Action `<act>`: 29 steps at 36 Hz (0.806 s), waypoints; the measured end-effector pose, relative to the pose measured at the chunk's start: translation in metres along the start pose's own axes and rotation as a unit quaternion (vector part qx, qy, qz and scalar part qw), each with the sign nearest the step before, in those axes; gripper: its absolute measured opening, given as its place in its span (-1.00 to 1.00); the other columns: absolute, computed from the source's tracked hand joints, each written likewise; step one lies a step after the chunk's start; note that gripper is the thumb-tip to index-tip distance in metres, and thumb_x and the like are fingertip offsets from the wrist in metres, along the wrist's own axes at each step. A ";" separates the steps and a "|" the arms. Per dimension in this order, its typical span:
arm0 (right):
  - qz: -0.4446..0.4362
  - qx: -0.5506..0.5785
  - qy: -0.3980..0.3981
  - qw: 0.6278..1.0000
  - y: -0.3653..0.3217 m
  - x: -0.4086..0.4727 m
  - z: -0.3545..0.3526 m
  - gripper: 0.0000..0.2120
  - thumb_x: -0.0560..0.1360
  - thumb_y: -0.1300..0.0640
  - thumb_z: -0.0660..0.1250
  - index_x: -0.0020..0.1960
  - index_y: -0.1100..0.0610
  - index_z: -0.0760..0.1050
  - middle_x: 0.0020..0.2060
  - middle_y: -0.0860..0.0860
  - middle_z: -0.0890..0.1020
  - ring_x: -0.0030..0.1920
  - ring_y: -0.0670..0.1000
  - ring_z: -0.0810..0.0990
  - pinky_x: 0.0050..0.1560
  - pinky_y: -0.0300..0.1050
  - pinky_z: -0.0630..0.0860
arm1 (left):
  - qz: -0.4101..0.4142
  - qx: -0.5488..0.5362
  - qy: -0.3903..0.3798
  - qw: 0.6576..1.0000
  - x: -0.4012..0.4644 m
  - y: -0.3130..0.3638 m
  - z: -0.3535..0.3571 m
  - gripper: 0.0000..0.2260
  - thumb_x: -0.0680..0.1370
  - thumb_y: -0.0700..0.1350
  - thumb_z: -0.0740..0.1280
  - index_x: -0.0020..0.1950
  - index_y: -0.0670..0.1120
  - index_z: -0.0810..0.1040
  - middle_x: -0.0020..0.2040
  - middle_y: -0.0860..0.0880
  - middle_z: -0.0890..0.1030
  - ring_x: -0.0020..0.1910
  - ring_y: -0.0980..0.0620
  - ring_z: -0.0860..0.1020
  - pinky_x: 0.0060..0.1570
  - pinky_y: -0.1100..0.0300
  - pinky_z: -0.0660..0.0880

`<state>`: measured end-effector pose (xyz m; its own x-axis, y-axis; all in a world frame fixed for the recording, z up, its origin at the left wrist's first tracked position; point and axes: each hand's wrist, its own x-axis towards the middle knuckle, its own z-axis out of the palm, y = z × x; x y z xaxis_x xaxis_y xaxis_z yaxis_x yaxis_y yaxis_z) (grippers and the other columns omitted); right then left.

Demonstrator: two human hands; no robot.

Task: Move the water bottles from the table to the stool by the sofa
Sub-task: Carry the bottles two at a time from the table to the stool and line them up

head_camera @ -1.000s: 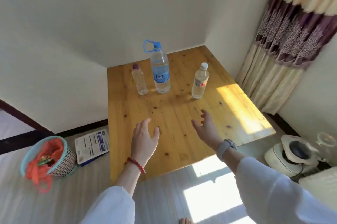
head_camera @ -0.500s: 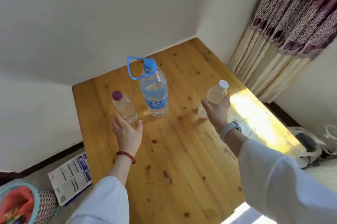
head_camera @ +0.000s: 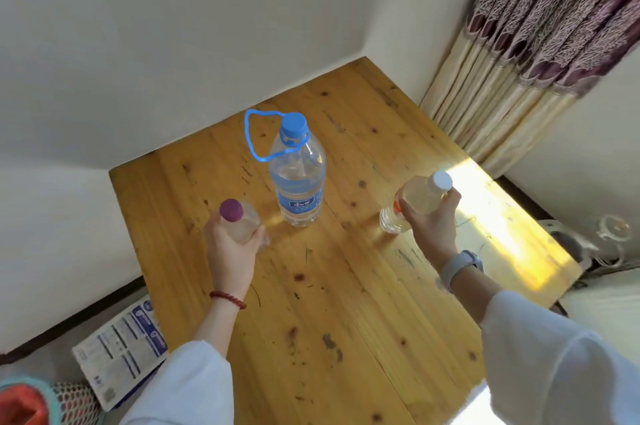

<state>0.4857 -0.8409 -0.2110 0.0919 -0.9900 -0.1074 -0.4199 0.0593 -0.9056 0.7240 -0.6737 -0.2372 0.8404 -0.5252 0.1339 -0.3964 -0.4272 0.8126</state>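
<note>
Three water bottles stand on a wooden table. My left hand grips the small purple-capped bottle on the left. My right hand grips the white-capped bottle on the right, which tilts toward me. Between them stands the large bottle with a blue cap and blue carry loop, untouched. No stool or sofa is in view.
White walls meet behind the table. A purple and cream curtain hangs at the right. On the floor to the left lie a printed carton and a mesh basket. A white appliance sits on the floor at the right.
Both hands reached forward over the table. My left hand has closed round the purple-capped bottle and my right hand round the white-capped bottle. The view has moved closer to the table.
</note>
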 end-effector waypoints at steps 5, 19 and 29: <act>0.006 0.006 -0.022 1.000 0.006 -0.046 -0.022 -0.34 0.37 0.13 0.44 0.33 0.14 0.15 0.09 -0.05 0.37 0.09 -0.02 0.41 0.14 0.01 0.44 | 0.047 -0.018 -0.033 0.998 -0.042 0.012 -0.015 -0.53 0.34 -0.13 0.50 0.17 -0.22 0.42 0.05 -0.19 0.52 0.03 -0.09 0.49 0.07 0.11 0.45; -0.008 -0.011 0.015 1.000 0.074 -0.203 -0.196 -0.52 0.31 0.02 0.48 0.07 0.05 0.28 -0.16 -0.15 0.52 -0.17 -0.13 0.56 -0.14 -0.07 0.49 | 0.171 -0.093 -0.250 0.948 -0.216 0.112 0.012 -0.42 0.34 0.17 0.34 0.26 -0.11 0.41 0.11 -0.01 0.53 0.10 0.13 0.45 0.12 0.44 0.32; 0.085 -0.002 0.172 0.981 0.158 -0.388 -0.396 -0.43 0.27 -0.02 0.51 0.15 -0.07 0.26 -0.12 -0.21 0.53 -0.07 -0.08 0.56 -0.01 -0.12 0.45 | 0.302 -0.119 -0.428 0.843 -0.453 0.217 0.056 -0.38 0.31 -0.05 0.48 0.27 -0.23 0.34 0.05 -0.03 0.47 -0.01 -0.03 0.46 -0.05 0.36 0.27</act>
<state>0.0259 -0.4978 -0.1495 -0.2898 -0.9507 -0.1104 -0.4067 0.2268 -0.8850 0.2363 -0.5698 -0.1532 -0.1033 -0.9766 0.1886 -0.4855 0.2150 0.8474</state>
